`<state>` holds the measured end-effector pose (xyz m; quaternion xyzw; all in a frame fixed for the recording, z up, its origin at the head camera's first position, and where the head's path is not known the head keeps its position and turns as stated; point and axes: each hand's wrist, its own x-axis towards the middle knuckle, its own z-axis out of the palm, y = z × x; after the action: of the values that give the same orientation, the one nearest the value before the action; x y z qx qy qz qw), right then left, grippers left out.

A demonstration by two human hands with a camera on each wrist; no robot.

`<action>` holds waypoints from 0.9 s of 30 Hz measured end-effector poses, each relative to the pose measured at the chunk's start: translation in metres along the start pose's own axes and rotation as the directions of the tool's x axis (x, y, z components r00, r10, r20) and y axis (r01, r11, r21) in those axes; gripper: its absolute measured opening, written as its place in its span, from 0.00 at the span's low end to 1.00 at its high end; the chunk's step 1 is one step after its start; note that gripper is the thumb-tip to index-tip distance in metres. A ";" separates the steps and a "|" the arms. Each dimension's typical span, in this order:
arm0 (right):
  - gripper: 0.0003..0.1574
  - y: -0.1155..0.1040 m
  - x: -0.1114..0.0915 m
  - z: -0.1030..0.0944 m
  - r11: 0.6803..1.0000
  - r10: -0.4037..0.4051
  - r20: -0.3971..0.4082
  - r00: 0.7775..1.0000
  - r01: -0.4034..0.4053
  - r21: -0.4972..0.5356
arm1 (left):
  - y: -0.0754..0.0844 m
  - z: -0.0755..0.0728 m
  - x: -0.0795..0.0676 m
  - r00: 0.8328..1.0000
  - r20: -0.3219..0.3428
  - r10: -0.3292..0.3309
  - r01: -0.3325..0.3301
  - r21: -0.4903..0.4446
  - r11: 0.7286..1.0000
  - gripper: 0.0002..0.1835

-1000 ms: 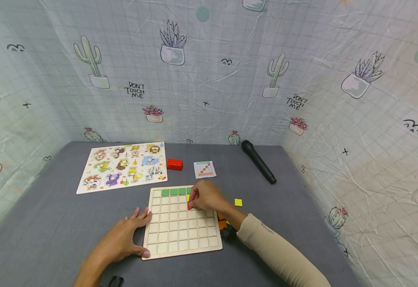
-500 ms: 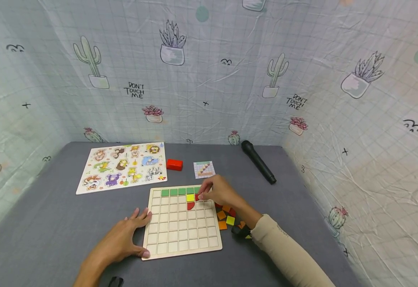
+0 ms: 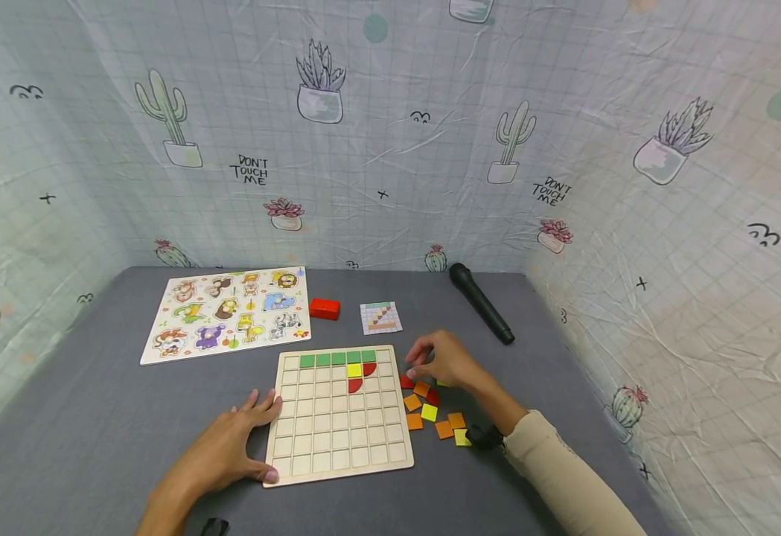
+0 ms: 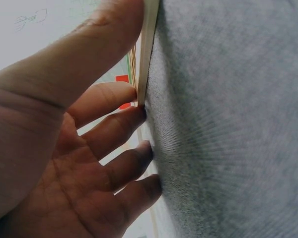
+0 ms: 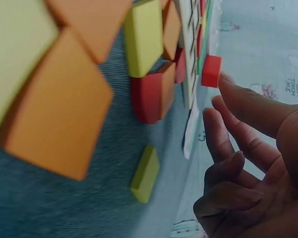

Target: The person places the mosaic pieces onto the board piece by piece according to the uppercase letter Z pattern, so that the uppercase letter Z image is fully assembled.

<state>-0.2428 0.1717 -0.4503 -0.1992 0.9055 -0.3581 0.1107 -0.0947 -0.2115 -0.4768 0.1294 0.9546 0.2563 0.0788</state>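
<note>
A wooden grid board (image 3: 323, 432) lies flat on the grey tabletop (image 3: 129, 417), in the near middle. The left hand (image 3: 229, 447) steadies it from the left, fingers spread, fingertips against the left edge and thumb at the near left corner; it touches the board without closing around it. The right hand (image 3: 450, 361) is beyond the board's right edge, thumb and forefinger a little apart, the other fingers bent, with nothing between the fingertips. Under it and nearer lie loose pieces: a red piece (image 3: 406, 382) close to the board, plus orange tiles (image 3: 414, 422) and yellow tiles (image 3: 429, 412). On the board, five green tiles (image 3: 339, 359) fill a run of the far row; one yellow square (image 3: 354, 371) sits just nearer, with a red quarter-round (image 3: 369, 369) to its right and another red quarter-round (image 3: 354, 385) on its near side. Farther back, left to right, are an animal puzzle board (image 3: 236, 304), a red block (image 3: 324, 309), a small pattern card (image 3: 381, 318) and a black microphone (image 3: 482, 304).
</note>
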 end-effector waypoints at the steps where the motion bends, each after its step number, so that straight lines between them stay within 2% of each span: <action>1: 0.09 0.001 -0.001 0.000 1.000 0.010 0.009 1.000 -0.010 0.002 | 0.000 0.000 0.000 1.000 0.000 -0.001 0.001 0.001 1.000 0.65; 10: 0.11 0.014 -0.013 0.000 0.999 0.049 0.048 0.998 -0.049 -0.007 | 0.001 -0.001 0.000 1.000 0.004 -0.011 0.011 0.011 1.000 0.65; 16: 0.12 0.025 -0.019 -0.007 0.994 0.103 -0.006 0.995 -0.103 -0.027 | 0.001 -0.001 0.000 1.000 -0.004 0.000 0.000 0.020 1.000 0.64; 27: 0.13 0.039 -0.025 -0.016 0.978 0.129 -0.082 0.988 -0.140 -0.153 | 0.001 -0.001 -0.001 1.000 -0.004 0.012 -0.012 0.014 1.000 0.65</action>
<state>-0.2367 0.2187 -0.4645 -0.1329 0.9458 -0.2835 0.0861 -0.0935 -0.2116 -0.4756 0.1350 0.9559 0.2502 0.0743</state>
